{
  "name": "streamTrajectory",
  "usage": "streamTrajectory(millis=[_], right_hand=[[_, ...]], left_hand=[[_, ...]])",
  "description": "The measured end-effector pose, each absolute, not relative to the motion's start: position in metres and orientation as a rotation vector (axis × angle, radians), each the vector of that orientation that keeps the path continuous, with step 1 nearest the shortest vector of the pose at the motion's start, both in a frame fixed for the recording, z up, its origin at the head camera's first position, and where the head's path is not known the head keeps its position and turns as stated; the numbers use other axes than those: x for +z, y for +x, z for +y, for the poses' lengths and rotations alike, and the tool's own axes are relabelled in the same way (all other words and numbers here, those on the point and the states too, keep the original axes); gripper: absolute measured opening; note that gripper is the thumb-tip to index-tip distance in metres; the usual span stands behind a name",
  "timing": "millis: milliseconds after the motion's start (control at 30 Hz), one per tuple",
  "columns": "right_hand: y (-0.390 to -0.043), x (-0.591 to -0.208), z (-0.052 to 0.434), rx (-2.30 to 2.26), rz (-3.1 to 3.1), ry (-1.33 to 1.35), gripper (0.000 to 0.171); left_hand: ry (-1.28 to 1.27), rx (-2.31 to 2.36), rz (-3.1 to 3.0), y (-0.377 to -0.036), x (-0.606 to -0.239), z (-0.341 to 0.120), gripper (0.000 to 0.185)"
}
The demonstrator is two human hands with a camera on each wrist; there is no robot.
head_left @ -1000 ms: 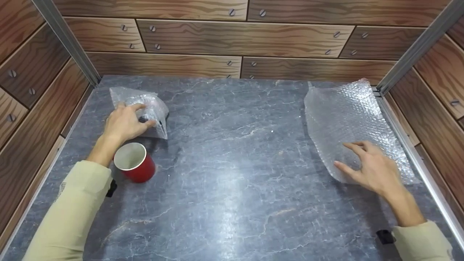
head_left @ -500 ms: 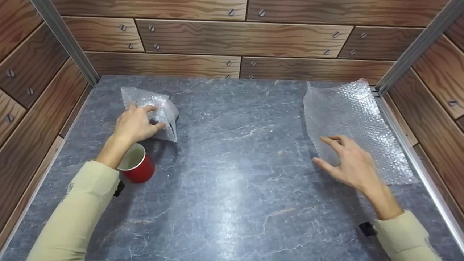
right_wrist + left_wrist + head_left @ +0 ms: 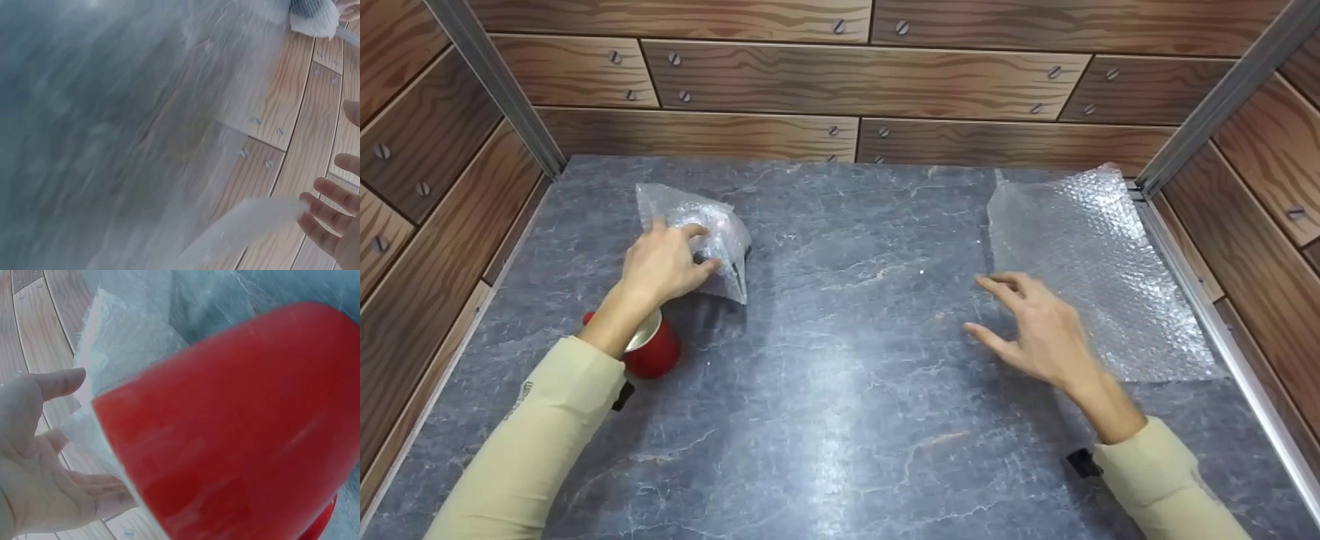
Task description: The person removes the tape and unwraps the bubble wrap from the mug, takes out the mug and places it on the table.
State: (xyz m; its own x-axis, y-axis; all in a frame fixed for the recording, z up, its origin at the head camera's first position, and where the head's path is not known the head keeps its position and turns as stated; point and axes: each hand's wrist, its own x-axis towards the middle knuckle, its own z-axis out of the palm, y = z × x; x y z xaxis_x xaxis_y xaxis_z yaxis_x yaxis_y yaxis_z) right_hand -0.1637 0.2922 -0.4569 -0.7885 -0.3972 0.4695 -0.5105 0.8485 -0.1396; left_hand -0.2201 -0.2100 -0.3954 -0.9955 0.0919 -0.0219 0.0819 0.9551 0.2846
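From the head view, my left hand has its grip curled round a bundle of bubble wrap, thumb pressed into its near side and fingers over the top; the bundle sits just beyond my knuckles on the counter. A red mug stands right under my left wrist, half hidden by it. My right hand hovers with the grip loose and spread, fingers a little bent, holding nothing; a flat sheet of bubble wrap lies just to its right, its near left edge under my fingertips, though I cannot tell whether they touch it. The two hands are well apart. In the left wrist view, the mug fills most of the frame, blurred, close below my palm; my left hand shows at the left, thumb up, with the bundle against the fingers and beyond the mug. In the right wrist view everything is smeared; my right fingers show at the lower right, straight and apart, with an edge of the sheet just beside their tips.
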Motion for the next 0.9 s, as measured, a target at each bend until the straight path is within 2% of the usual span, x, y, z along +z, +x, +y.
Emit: streamTrajectory(millis=[900], right_hand=[[-0.174, -0.461, 0.222, 0.44, -2.532, 0.849, 0.063]], left_hand=[[0.195, 0.389, 3.135, -0.206, -0.401, -0.178, 0.058]])
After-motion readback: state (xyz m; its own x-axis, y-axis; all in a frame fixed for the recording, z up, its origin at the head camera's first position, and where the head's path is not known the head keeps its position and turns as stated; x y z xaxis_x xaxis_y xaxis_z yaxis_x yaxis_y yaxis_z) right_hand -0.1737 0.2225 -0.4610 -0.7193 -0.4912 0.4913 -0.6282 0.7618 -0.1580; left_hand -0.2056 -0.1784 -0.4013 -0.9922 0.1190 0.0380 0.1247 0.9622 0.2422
